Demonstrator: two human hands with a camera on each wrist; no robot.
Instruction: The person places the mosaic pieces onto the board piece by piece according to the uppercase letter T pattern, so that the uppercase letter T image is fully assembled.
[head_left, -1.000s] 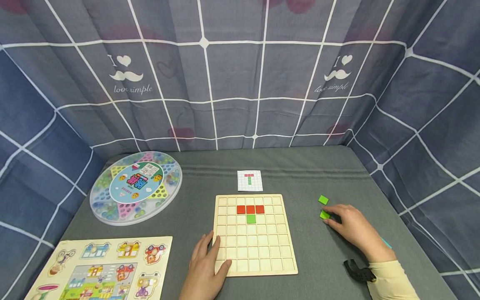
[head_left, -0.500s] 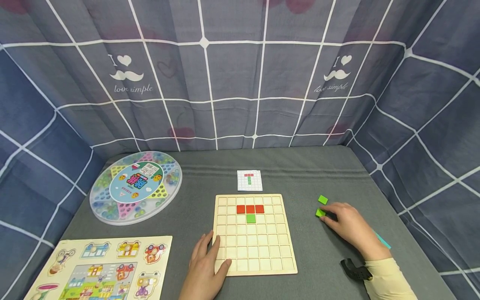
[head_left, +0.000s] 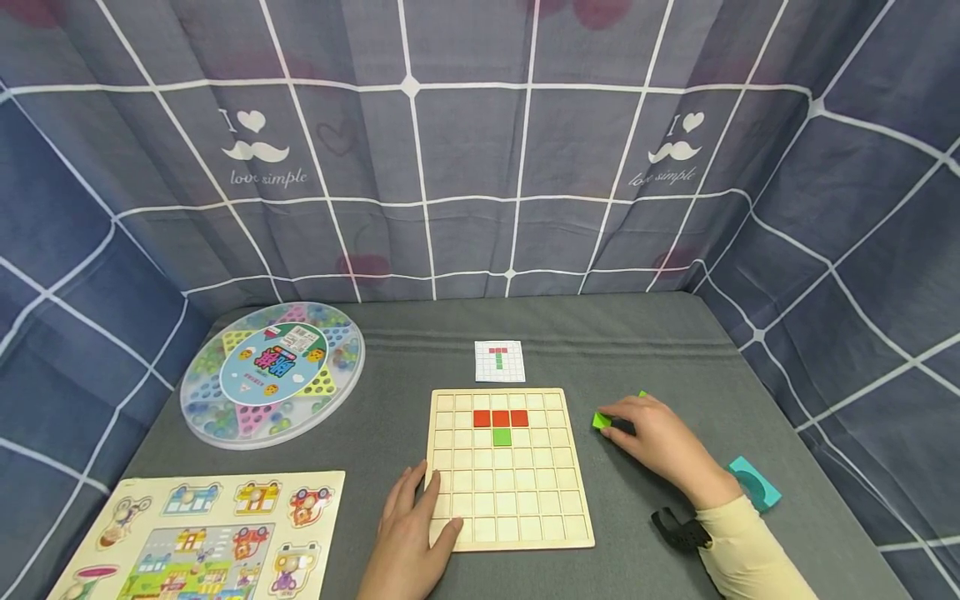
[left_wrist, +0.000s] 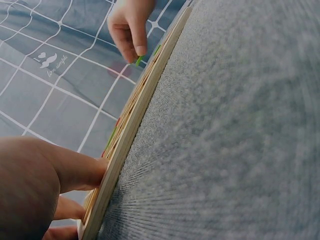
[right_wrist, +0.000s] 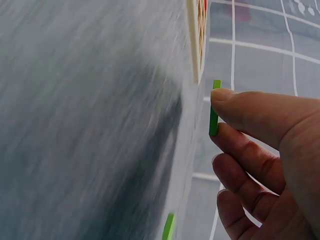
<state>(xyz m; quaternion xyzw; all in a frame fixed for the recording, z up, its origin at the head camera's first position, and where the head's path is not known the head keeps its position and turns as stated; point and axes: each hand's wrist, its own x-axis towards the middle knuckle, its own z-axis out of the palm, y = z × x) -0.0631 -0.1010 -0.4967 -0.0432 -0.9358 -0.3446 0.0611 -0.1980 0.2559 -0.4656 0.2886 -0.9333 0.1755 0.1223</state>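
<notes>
My right hand pinches a green square tile between thumb and fingertips. It holds the tile above the table, a little right of the wooden grid board. A second green tile lies on the table, mostly hidden behind that hand in the head view. My left hand rests on the board's left edge, its thumb on the near corner area. On the board, a row of three red tiles has one green tile below its middle.
Behind the board lies a white pattern card printed with a red and green T. To the left are a round marble game board and a vehicle picture puzzle. A teal notched piece sits by the right sleeve.
My right hand has picked up a green tile and carried it left toward the board. More of the teal piece now shows. The left hand has stayed in place.
</notes>
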